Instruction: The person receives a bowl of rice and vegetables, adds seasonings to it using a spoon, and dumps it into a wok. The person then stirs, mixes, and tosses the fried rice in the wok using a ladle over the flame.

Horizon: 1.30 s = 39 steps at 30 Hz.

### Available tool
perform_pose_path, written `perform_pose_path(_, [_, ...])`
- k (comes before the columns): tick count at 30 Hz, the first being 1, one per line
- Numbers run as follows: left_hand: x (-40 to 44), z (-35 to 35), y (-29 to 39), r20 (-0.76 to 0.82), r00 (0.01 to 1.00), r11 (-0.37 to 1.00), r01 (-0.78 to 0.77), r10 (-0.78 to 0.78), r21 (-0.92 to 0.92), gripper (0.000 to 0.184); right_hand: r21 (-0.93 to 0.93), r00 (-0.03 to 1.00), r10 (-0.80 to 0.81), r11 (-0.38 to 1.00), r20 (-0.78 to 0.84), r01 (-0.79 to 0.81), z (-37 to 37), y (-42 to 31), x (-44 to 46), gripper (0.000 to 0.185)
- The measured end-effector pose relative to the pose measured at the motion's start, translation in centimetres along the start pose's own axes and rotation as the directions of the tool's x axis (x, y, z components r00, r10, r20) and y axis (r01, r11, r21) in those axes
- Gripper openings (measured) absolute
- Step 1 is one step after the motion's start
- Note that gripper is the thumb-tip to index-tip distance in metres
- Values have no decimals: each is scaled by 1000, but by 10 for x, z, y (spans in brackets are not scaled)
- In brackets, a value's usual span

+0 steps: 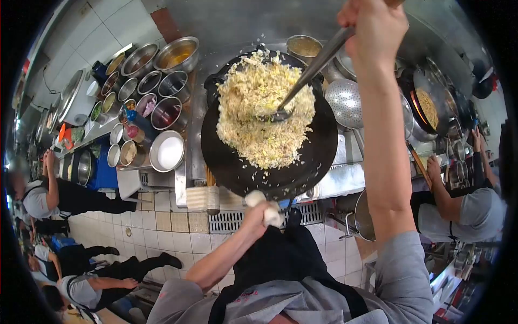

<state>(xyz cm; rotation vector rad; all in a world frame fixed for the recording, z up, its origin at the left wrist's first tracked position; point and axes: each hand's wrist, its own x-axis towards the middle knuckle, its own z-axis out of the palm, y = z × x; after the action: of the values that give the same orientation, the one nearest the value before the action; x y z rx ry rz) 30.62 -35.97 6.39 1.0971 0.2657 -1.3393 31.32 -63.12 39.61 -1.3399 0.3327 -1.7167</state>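
A large black wok (216,146) holds fried rice (264,137) with yellow and green bits, part of it blurred by motion, with loose grains around it. My left hand (256,218) is closed on a white cloth (274,215) at the wok's near edge. High at the right, my right hand (377,27) is wrapped round the handle of a metal ladle (324,58). The ladle's bowl rests in the middle of the rice.
Metal bowls of ingredients stand at the left, among them one of white powder (170,151). A perforated strainer (343,102) lies right of the wok. Co-workers (469,213) stand at the right and others (43,189) at the left. A pot (367,216) sits lower right.
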Motion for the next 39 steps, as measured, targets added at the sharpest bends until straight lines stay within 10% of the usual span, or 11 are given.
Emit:
perform_pose_path(4, [55, 45, 70, 108, 994, 998, 1, 7, -68, 14, -252, 872, -486, 851, -50, 460, 2, 81, -31, 24])
perform_pose_path(5, [60, 42, 53, 15, 999, 998, -43, 44, -45, 16, -65, 992, -94, 994, -83, 88, 7, 76, -57, 22])
perform_pose_path(9, [53, -9, -22, -55, 990, 991, -128, 130, 34, 30, -25, 995, 85, 996, -53, -86, 12, 48, -12, 24])
perform_pose_path(12, [38, -7, -9, -87, 981, 983, -179, 175, -43, 36, -60, 993, 28, 998, -112, -35, 38, 4, 29, 28])
perform_pose_path(17, [130, 17, 79, 7, 973, 973, -232, 232, -19, 25, 270, 960, -115, 962, 257, 43, 43, -42, 40, 27])
perform_pose_path(22, [170, 18, 74, -38, 959, 958, -283, 282, -49, 14, -32, 909, -352, 930, 224, 367, 26, 44, -45, 23])
perform_pose_path(25, [159, 21, 78, 0, 975, 975, -222, 222, -22, 26, -47, 964, -167, 982, 207, 181, 34, 161, -83, 21])
perform_pose_path(28, [146, 26, 82, -84, 986, 989, -147, 147, -1, 29, -89, 976, 80, 994, 204, -63, 32, 103, -43, 30])
perform_pose_path(35, [156, 30, 76, -129, 981, 989, -149, 146, -15, 26, 28, 992, -87, 996, -93, 90, -11, 146, -89, 23])
perform_pose_path(39, [167, 30, 70, -77, 965, 968, -249, 250, 17, 27, 118, 981, 98, 986, 170, -119, 60, 105, -25, 28])
